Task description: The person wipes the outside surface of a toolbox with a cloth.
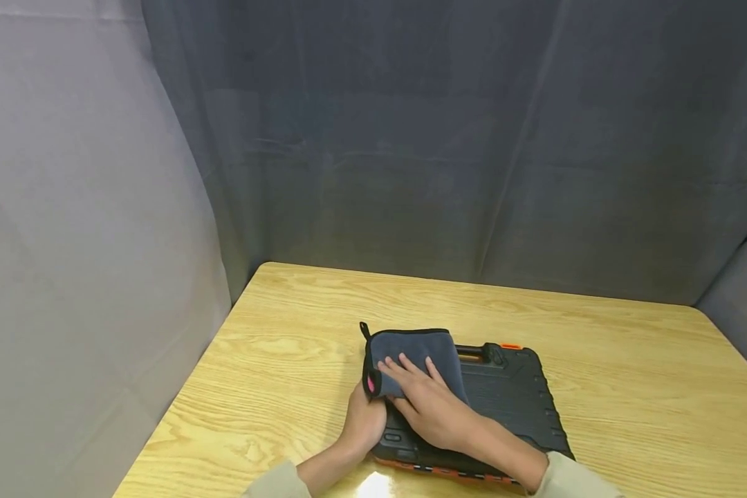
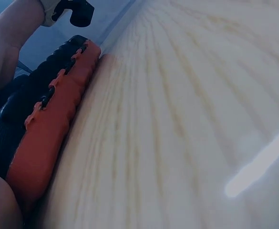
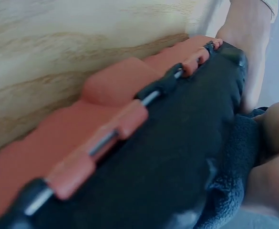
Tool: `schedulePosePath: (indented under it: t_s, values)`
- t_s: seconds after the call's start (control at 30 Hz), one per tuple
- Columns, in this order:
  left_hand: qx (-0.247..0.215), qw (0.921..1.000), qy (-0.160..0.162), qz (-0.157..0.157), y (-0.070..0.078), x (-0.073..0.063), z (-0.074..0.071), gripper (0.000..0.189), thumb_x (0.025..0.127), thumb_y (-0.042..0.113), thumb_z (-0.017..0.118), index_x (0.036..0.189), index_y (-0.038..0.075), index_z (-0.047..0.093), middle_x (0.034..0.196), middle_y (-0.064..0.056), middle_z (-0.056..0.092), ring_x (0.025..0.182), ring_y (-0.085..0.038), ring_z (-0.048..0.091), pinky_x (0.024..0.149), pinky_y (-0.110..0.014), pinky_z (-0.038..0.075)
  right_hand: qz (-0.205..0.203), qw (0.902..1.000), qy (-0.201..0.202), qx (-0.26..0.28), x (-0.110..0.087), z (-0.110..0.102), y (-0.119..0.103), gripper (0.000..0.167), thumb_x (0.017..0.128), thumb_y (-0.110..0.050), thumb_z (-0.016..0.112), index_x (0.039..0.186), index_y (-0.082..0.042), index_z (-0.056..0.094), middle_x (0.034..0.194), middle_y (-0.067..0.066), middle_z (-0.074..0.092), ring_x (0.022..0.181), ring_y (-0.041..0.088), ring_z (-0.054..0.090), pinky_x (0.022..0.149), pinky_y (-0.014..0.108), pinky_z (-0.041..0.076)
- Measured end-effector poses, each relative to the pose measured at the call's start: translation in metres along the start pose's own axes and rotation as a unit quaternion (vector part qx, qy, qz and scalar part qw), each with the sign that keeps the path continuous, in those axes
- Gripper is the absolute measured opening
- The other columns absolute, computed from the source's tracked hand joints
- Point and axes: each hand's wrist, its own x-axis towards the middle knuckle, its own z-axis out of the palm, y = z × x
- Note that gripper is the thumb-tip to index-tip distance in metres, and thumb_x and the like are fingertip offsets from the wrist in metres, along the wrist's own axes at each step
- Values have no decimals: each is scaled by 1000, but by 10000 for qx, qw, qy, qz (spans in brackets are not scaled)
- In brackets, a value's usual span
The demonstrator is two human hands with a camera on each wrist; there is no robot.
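Dark curtain (image 1: 411,152) hangs behind the tabletop (image 1: 274,387), which carries one case (image 1: 510,391), one cloth (image 1: 411,340) over its left part. Of two hands, the right hand (image 1: 428,407) spreads straight fingers on the cloth, seemingly pressing it flat; the left hand (image 1: 366,418), fingers hidden, grip unclear, probably braces the case's side.

Gray cloth (image 1: 413,344) atop black-and-orange case (image 1: 513,394)

Two hands (image 1: 428,408) (image 1: 365,420), one cloth (image 1: 411,346), one case (image 1: 513,394), one table (image 1: 286,353).
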Motion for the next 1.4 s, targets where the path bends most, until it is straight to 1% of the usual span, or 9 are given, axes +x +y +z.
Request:
schedulePosePath:
  t_s: [0.13, 0.23, 0.33, 0.4, 0.57, 0.73, 1.0, 1.23, 1.4]
  values:
    - [-112, 9998, -128, 107, 0, 2, -1, 42, 108, 23, 41, 145, 4, 49, 134, -13, 60, 129, -26, 51, 109, -47, 38, 3, 9996, 175, -223, -5, 0, 2, 55, 101, -12, 60, 152, -6, 41, 156, 16, 35, 147, 35, 23, 114, 66, 6]
    - [-209, 9991, -279, 219, 0, 4, -1, 45, 110, 26, 37, 151, 7, 42, 144, -12, 52, 136, -26, 43, 113, -47, 32, 24, 9989, 270, -376, -9, -1, 5, 55, 100, -11, 62, 151, -6, 44, 155, 16, 37, 146, 35, 25, 114, 66, 7]
    - [-206, 9989, -352, 231, 1, 5, 0, 50, 111, 27, 34, 156, 5, 32, 154, -14, 40, 143, -29, 33, 115, -49, 26, 67, 9985, 308, -440, -13, -3, 10, 54, 98, -11, 64, 149, -5, 46, 155, 16, 37, 146, 35, 25, 114, 67, 8]
    - [-194, 9992, -322, 144, 1, 5, 1, 52, 111, 28, 34, 156, 2, 29, 156, -17, 36, 144, -32, 29, 115, -52, 25, 99, 9984, 325, -448, -17, -4, 13, 54, 98, -10, 65, 149, -5, 47, 155, 16, 38, 146, 35, 26, 113, 67, 8]
    - [-137, 9996, -217, -89, 3, 4, 3, 53, 110, 24, 39, 154, -5, 29, 155, -22, 35, 143, -36, 29, 114, -54, 26, 204, 9983, 357, -416, -25, -9, 18, 54, 97, -8, 65, 148, -5, 48, 155, 16, 38, 146, 36, 26, 112, 69, 9]
    - [-197, 9992, -297, -196, 4, 3, 2, 55, 109, 23, 40, 154, -5, 27, 156, -24, 32, 144, -39, 27, 114, -56, 23, 455, 9973, 408, -397, -33, -12, 23, 53, 97, -9, 65, 148, -7, 49, 155, 14, 39, 146, 35, 25, 112, 68, 8]
    - [-261, 9984, -422, -257, 3, 4, 1, 56, 110, 24, 37, 156, -2, 24, 157, -22, 31, 144, -38, 26, 115, -56, 22, 632, 9956, 598, -339, -46, -17, 32, 54, 96, -10, 67, 148, -9, 50, 155, 13, 39, 146, 35, 25, 113, 68, 6]
    - [-276, 9985, -385, -264, 6, 4, 1, 55, 109, 23, 38, 156, -2, 24, 159, -21, 28, 146, -38, 22, 116, -56, 17, 747, 9922, 892, -438, -67, -25, 47, 56, 94, -7, 69, 147, -10, 51, 154, 15, 41, 144, 40, 28, 112, 69, 7]
    - [-333, 9984, -368, -266, 7, 3, 0, 55, 109, 23, 38, 156, -2, 24, 159, -22, 27, 146, -39, 21, 116, -57, 17, 890, 9895, 1052, -444, -83, -31, 58, 57, 92, -5, 70, 146, -8, 52, 153, 18, 41, 143, 43, 28, 110, 71, 10]
